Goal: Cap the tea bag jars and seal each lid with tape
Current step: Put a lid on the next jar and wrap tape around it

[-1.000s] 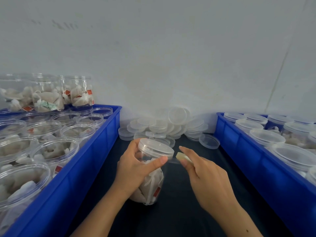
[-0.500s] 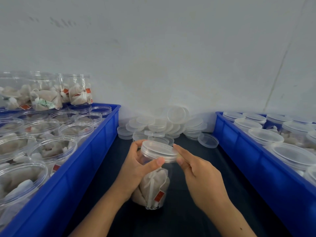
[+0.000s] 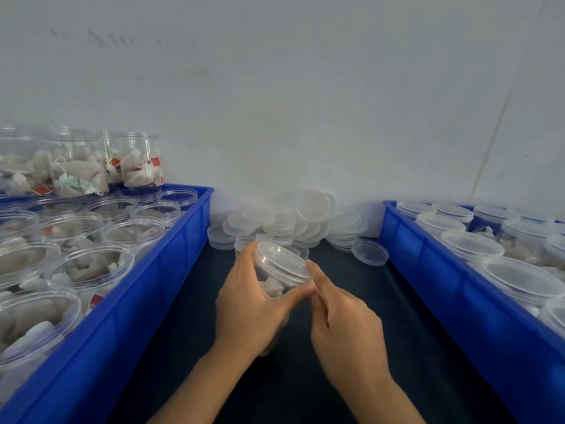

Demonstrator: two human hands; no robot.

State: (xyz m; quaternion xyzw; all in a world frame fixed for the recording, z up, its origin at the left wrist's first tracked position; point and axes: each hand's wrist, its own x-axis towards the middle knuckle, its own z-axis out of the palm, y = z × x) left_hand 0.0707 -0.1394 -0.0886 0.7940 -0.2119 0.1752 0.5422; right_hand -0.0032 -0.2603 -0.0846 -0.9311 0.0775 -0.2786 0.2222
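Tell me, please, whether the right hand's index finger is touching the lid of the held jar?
Touching: the head view shows the right hand with its index fingertip against the rim of the lid, no gap visible.

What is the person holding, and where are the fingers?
The capped jar: left hand grips its side below the lid; right hand fingers press its rim.

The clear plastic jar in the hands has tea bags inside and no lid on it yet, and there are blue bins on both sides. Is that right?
Not quite. The head view shows the clear plastic jar already wearing a translucent round lid. The rest holds: tea bags inside, the left hand gripping it, the right hand at the rim, and the left blue plastic bin and right blue plastic bin either side.
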